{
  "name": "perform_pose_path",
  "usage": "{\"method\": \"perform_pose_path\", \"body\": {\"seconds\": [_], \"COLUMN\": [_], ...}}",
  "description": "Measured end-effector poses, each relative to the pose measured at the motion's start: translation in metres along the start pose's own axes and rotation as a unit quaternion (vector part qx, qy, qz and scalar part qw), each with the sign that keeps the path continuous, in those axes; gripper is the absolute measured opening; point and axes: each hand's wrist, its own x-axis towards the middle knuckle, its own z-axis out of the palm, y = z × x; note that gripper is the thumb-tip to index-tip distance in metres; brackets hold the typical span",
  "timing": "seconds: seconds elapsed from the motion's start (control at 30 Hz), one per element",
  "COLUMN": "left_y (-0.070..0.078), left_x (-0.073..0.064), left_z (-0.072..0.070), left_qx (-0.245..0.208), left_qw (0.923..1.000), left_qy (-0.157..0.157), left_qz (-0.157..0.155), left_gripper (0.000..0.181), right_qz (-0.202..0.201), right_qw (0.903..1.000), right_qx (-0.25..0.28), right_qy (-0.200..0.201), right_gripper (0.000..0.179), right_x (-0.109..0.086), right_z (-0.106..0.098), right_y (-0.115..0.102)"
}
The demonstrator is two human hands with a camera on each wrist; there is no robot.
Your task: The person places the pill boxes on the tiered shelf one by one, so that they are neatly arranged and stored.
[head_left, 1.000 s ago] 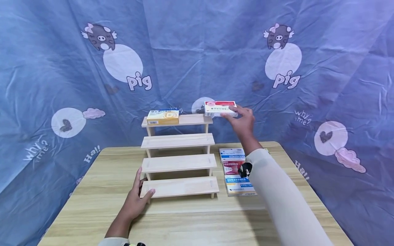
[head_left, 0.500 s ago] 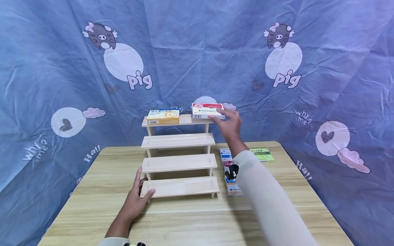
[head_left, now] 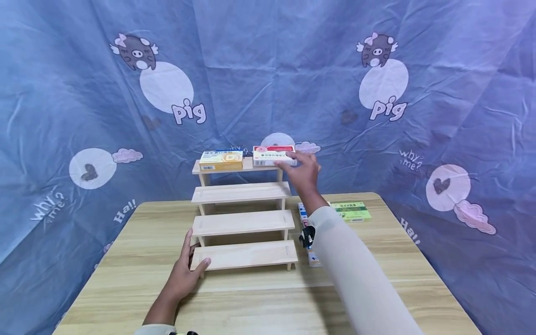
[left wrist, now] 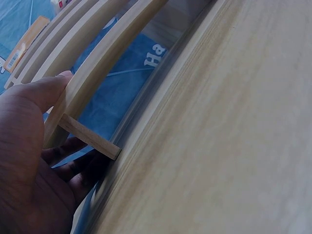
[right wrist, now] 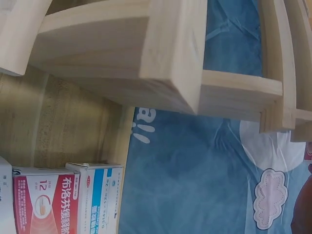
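Note:
A four-step wooden display rack point(head_left: 244, 223) stands on the table. My right hand point(head_left: 303, 174) pinches the right end of a red-and-white medicine box point(head_left: 272, 156) at the right part of the top step. On that step's left part lies a yellow-and-white medicine box point(head_left: 221, 159). My left hand point(head_left: 186, 274) grips the left end of the lowest step. In the left wrist view the thumb of the left hand point(left wrist: 29, 122) lies on the step's top, with the other fingers below it. Only a sliver of my right hand point(right wrist: 303, 204) shows in the right wrist view.
Right of the rack, a red-and-white box point(right wrist: 46, 202) and a blue-and-white box point(right wrist: 100, 197) lie on the table, partly hidden by my right sleeve in the head view. A green box point(head_left: 351, 211) lies behind them. A blue printed cloth point(head_left: 268, 83) hangs behind the table point(head_left: 234, 307).
My right hand has moved left and slightly down, bringing the red-and-white medicine box over the top step beside the yellow one. My left hand keeps its place on the rack.

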Motion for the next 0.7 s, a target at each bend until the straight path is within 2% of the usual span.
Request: {"method": "perform_pose_path", "body": {"seconds": [0.33, 0.7], "left_y": [0.001, 0.004], "left_x": [0.000, -0.002], "left_z": [-0.003, -0.001], "left_qx": [0.006, -0.005], "left_qw": [1.0000, 0.9999], "left_qy": [0.001, -0.005], "left_qz": [-0.003, -0.009], "left_gripper": [0.108, 0.109], "right_qz": [-0.011, -0.033], "right_qw": [0.9998, 0.9984], "right_qx": [-0.003, -0.037], "right_qy": [-0.015, -0.027], "right_gripper": [0.048, 0.049], "right_x": [-0.005, -0.010], "right_z": [0.011, 0.017], "right_y": [-0.005, -0.005]}}
